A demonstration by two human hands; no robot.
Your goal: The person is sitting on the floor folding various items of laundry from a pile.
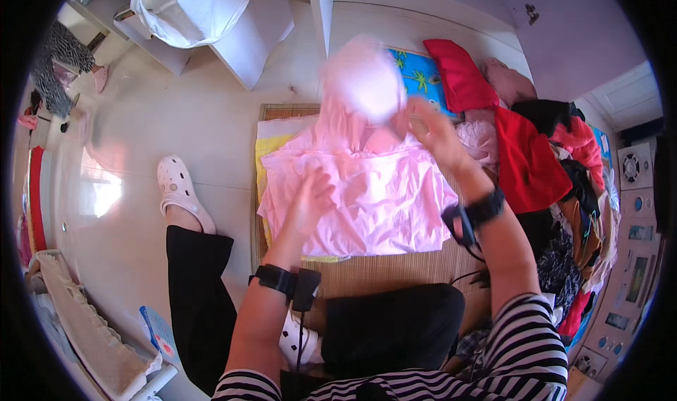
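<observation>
A pink garment [374,210] lies spread on a bamboo mat [282,267] in front of me. Its far part, a bright pale piece [363,83], is raised and smeared by motion. My left hand [310,196] rests on the left side of the garment, fingers apart and slightly bent. Beside the raised cloth, at its right edge, is my right hand [431,129]. Its fingers are curved and blurred, so I cannot tell whether they grip the fabric. Yellow and white cloth [266,147] shows from under the garment on the left.
A heap of clothes, with a red piece [529,161] on it, fills the right side. A blue palm-print cloth [419,76] lies behind. My shoe [182,189] is on the tiled floor at left. A white bag [190,9] sits on furniture at the far left, where another person's legs [60,62] show.
</observation>
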